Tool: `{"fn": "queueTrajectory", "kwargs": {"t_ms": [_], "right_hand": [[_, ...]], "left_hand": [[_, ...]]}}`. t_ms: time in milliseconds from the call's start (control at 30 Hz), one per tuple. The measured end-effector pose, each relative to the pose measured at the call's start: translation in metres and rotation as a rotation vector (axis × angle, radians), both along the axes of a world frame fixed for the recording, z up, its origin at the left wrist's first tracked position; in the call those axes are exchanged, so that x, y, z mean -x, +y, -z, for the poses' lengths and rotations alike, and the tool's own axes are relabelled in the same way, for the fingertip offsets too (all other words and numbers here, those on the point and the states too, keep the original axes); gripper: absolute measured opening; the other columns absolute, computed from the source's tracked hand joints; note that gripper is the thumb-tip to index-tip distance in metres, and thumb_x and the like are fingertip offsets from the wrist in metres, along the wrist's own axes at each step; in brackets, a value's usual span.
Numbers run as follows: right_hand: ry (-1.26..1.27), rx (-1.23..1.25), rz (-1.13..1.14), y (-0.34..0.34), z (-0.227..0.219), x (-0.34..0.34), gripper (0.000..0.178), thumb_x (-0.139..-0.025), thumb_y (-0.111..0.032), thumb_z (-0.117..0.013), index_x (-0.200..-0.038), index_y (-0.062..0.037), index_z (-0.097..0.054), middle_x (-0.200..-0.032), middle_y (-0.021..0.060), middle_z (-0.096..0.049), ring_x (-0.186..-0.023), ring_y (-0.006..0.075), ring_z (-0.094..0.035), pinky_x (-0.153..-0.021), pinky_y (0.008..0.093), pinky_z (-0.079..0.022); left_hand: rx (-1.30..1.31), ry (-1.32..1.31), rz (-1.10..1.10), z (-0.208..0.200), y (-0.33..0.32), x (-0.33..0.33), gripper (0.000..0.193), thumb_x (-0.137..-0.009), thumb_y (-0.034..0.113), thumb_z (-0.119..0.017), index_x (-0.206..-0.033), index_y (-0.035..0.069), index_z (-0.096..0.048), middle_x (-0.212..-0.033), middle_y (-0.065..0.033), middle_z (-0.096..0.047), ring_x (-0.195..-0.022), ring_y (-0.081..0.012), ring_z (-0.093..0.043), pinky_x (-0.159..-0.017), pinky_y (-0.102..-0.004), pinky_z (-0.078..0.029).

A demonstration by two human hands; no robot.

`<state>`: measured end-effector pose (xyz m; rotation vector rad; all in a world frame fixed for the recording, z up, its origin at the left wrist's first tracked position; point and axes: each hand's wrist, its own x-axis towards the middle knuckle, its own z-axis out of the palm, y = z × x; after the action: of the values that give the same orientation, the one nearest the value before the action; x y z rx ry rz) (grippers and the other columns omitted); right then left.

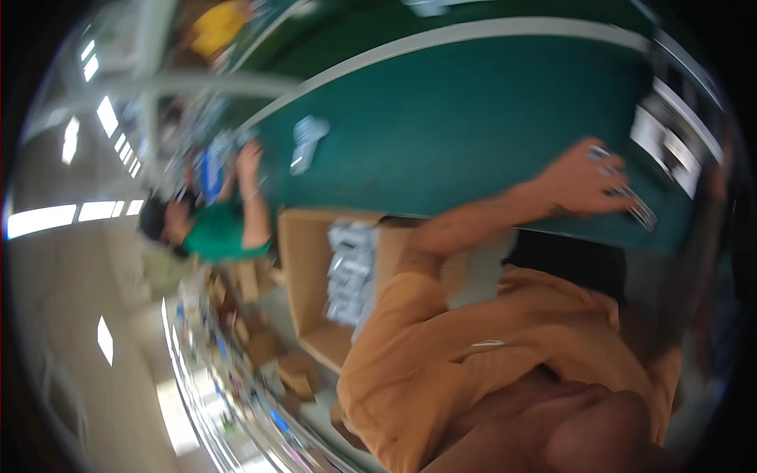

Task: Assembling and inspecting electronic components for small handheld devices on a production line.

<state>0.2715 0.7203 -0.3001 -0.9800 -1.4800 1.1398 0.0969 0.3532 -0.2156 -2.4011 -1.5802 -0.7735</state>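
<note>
My left hand [585, 180] reaches across the green tabletop [473, 118] to its right end. Its fingers are curled around a small silvery piece [643, 213] that sticks out beyond them; blur hides its exact kind. Other shiny bits show between the fingers. At the right rim my right arm [694, 236] is dark and smeared, and its fingers cannot be made out. Close to the hands is a white-framed object [666, 138]. A pale, shiny plastic-looking packet [307, 144] lies far to the left on the table.
An open cardboard box [303, 276] stands against the table's near edge, holding several pale wrapped packets [349, 272]. At left a co-worker in a green shirt [229, 231] handles a blue item [213, 169]. More cartons [296, 374] are on the floor. A pale rail [473, 30] borders the tabletop.
</note>
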Motion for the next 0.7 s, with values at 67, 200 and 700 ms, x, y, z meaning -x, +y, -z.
{"fn": "queueTrajectory", "kwargs": {"t_ms": [67,200,700], "right_hand": [[0.034,-0.210,0.022,0.003,-0.004,-0.016,0.052,-0.106,-0.031,-0.053,-0.148,-0.0014,-0.049,-0.143,0.0166,-0.059,-0.132,0.0254,-0.055,-0.112,0.0356,-0.042],[0.572,0.261,-0.031,-0.051,-0.075,-0.010,0.058,-0.106,-0.046,-0.048,-0.139,0.0013,-0.053,-0.118,0.0125,-0.066,-0.092,0.0179,-0.064,-0.076,0.0298,-0.051],[0.447,-0.177,-0.471,-0.192,-0.210,0.009,0.110,-0.083,-0.095,-0.032,-0.136,-0.0010,-0.052,-0.080,0.0120,-0.053,-0.063,0.0228,-0.056,-0.058,0.0391,-0.049]], "left_hand": [[-0.016,0.027,-0.025,0.003,-0.003,0.005,0.034,-0.090,0.019,-0.062,-0.120,0.033,-0.071,-0.108,0.0018,-0.069,-0.111,-0.0213,-0.064,-0.097,-0.0488,-0.047],[-0.022,0.030,-0.018,-0.001,-0.004,0.004,0.032,-0.089,0.018,-0.065,-0.118,0.031,-0.072,-0.107,0.0024,-0.068,-0.109,-0.0191,-0.064,-0.095,-0.0436,-0.047],[-0.054,0.017,-0.019,-0.004,-0.006,-0.003,0.034,-0.085,0.017,-0.068,-0.117,0.029,-0.073,-0.106,0.0035,-0.067,-0.107,-0.0172,-0.063,-0.092,-0.0403,-0.049]]}}
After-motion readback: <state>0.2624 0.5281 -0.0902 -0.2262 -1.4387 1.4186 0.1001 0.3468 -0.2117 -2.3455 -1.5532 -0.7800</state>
